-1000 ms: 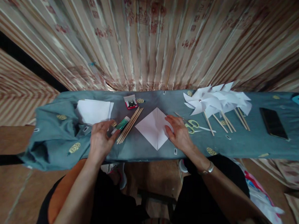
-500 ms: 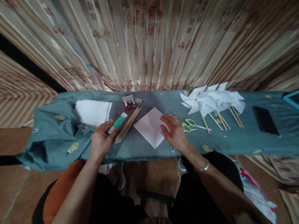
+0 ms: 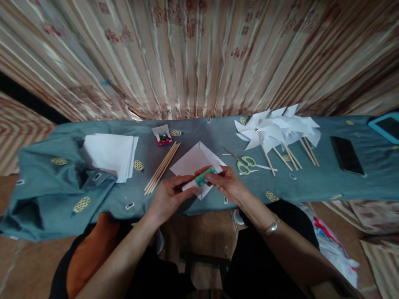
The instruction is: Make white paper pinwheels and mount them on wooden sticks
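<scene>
I hold the slim green-and-white cylindrical tube (image 3: 200, 180) between my two hands, right in front of me. My left grip (image 3: 185, 188) pinches its white left end, thumb on the near side and fingers on the far side. My right grip (image 3: 211, 173) closes on the right part, my thumb pressed across the green label and my fingers curled behind, so most of the green band shows between my hands. The tube slants, its right end farther from me than its left. Under it in my view lies the creased white square paper (image 3: 190, 160), turned corner-first like a diamond on the grey-blue cloth-covered worktop (image 3: 198, 131); its near corner shows just below the tube, but I cannot tell how far the tube sits above the sheet. Just left of the paper lies a bundle of thin pale wooden sticks (image 3: 162, 169), with the small open red-and-white cardboard box (image 3: 162, 136) beyond them. Near my right hand, on its far right side, lie the green-handled metal scissors (image 3: 247, 163). Farther right, the white paper pinwheels (image 3: 272, 129) overlap in a cluster.
</scene>
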### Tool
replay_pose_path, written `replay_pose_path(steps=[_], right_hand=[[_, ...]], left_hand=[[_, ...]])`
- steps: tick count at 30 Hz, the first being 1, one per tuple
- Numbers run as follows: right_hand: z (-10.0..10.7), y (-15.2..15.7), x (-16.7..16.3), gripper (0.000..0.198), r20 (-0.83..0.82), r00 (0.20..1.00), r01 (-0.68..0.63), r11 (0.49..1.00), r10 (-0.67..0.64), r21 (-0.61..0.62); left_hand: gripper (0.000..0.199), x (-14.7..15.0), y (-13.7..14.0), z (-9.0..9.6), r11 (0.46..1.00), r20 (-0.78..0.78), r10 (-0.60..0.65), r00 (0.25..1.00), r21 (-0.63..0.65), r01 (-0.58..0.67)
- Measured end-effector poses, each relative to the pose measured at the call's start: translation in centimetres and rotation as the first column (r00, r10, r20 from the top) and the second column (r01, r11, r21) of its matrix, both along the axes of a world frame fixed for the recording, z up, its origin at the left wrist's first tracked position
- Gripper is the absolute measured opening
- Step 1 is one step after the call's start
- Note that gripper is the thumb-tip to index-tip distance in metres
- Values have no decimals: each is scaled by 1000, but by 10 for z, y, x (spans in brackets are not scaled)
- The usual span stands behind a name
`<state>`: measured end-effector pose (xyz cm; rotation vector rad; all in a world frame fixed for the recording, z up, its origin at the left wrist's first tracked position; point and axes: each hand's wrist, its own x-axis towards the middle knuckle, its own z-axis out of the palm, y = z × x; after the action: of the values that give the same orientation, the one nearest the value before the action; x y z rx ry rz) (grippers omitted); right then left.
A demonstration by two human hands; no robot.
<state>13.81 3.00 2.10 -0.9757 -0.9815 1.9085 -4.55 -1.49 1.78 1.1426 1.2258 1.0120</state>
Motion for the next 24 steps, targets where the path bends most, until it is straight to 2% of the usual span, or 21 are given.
replay_pose_path(steps=[3, 5, 6, 8, 10, 12, 14, 19, 21, 22, 23, 24], right_hand=[[-2, 9, 7, 29, -69, 991, 110, 990, -117, -88], [-5, 16, 12, 30, -124, 977, 147, 968, -174, -201], [-7, 18, 14, 30, -154, 969, 147, 954, -192, -260], [-9, 22, 17, 29, -220, 952, 123, 926, -211, -358], [-10, 24, 18, 26, -270, 935, 101, 903, -229, -417], [-10, 24, 17, 21, -288, 926, 100, 892, -245, -440], [-10, 24, 17, 16, -282, 925, 111, 892, -254, -437], [-14, 27, 21, 16, -194, 949, 166, 916, -250, -366], [-16, 29, 24, 23, -110, 959, 219, 927, -262, -304], [-17, 30, 25, 26, -55, 960, 251, 934, -273, -253], [-17, 31, 26, 30, 7, 958, 284, 940, -288, -187], [-17, 32, 27, 33, 73, 949, 314, 943, -308, -106]], left_hand=[[56, -16, 3, 3, 998, -45, 15, 999, -53, -17], [58, -36, 7, 3, 995, -208, 100, 973, 8, -100], [57, -47, 10, 3, 987, -334, 163, 929, 59, -152], [52, -70, 17, 1, 962, -575, 275, 770, 171, -215], [42, -86, 26, -4, 970, -751, 238, 616, 215, -113], [35, -95, 33, -11, 964, -826, 232, 514, 264, -10], [34, -98, 37, -20, 953, -850, 249, 465, 301, 39], [38, -101, 42, -32, 908, -848, 318, 424, 401, 120], [39, -100, 43, -29, 861, -827, 387, 407, 482, 161], [39, -98, 43, -26, 817, -795, 453, 404, 552, 170], [39, -93, 43, -23, 801, -790, 464, 401, 567, 190], [38, -86, 42, -21, 764, -760, 504, 410, 614, 198]])
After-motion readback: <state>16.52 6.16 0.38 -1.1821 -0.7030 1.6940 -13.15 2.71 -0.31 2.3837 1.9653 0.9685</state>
